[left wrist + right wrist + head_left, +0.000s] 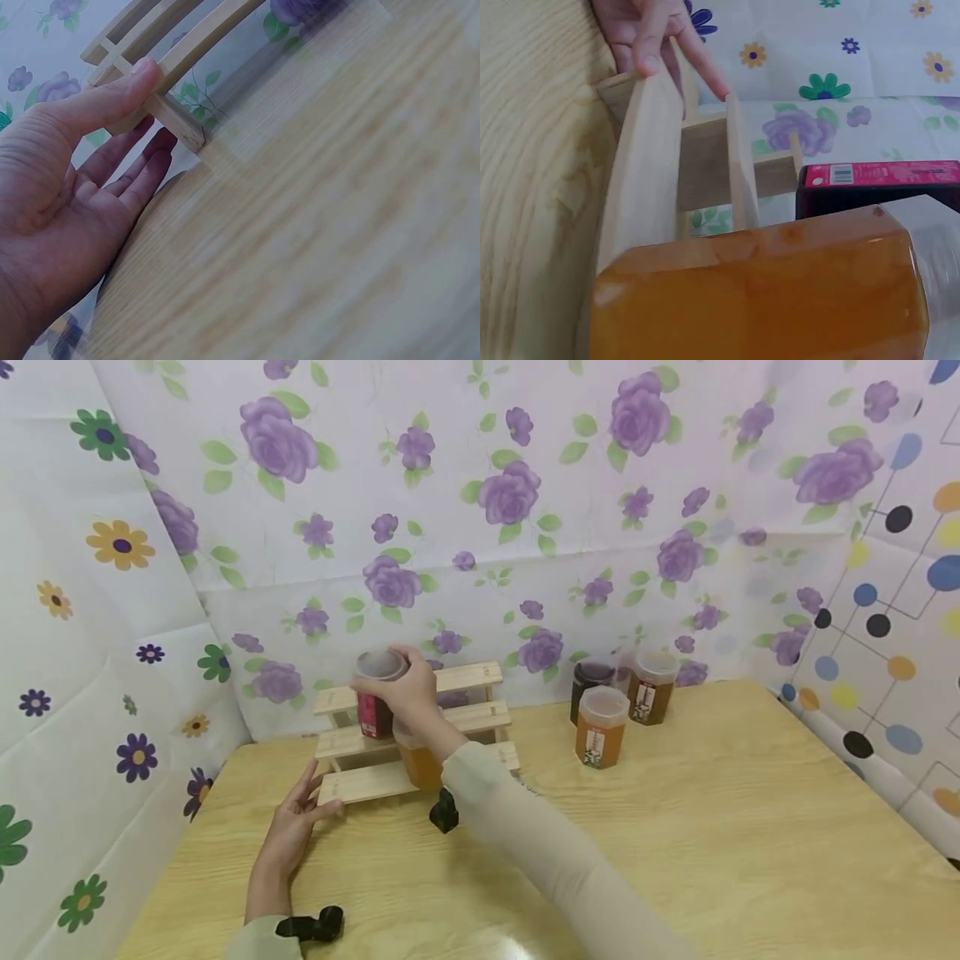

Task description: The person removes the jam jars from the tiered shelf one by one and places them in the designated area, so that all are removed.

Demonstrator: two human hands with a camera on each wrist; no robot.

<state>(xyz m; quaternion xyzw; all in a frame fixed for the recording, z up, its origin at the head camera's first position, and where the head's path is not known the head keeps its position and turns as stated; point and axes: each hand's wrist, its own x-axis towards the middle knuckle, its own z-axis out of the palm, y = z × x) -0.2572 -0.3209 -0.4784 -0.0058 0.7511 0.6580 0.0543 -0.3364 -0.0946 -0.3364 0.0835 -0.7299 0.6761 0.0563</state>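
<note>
A three-step wooden rack (363, 783) stands on the table near the back wall. Around its left end is my left hand (291, 827), the thumb on the lowest step and the other fingers at the end and behind it (82, 161). My right hand (411, 692) grips a dark jar with a pink label (373, 717) near its clear top, at the middle step; whether its base touches the wood I cannot tell. An amber jar (420, 766) sits on the lowest step, partly hidden by my right wrist, and fills the lower right wrist view (765, 292).
Right of the rack, three jars stand close together on the wooden table (675, 827): an amber one (601, 731) in front, a dark one (588, 681) and a brown one (651, 689) behind. Flowered sheeting (465, 510) hangs behind the table.
</note>
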